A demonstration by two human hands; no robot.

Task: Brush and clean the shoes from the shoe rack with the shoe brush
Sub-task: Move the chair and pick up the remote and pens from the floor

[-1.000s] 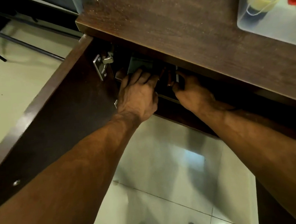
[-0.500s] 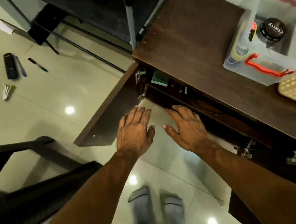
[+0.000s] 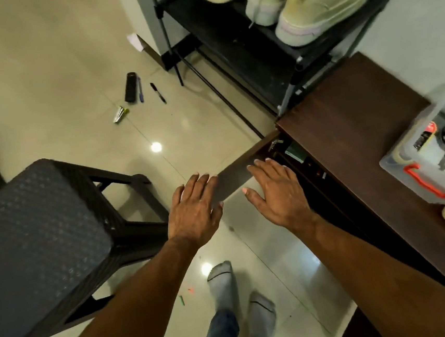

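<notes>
**Hands withdrawn from cabinet, nothing retrieved**

One second ago both hands were deep inside the open cabinet (image 3: 349, 139). Now the left hand (image 3: 193, 212) and right hand (image 3: 278, 193) hover outside it, palms down, fingers straight and slightly spread, holding nothing. The cabinet door (image 3: 240, 170) stands open between them. The shoes (image 3: 317, 4) sit on the rack (image 3: 245, 46) at 1 o'clock, untouched. A green object (image 3: 294, 152) inside the cabinet, possibly the brush, stays put. Judgement: brushing has not begun; a tool must still be fetched.
</notes>
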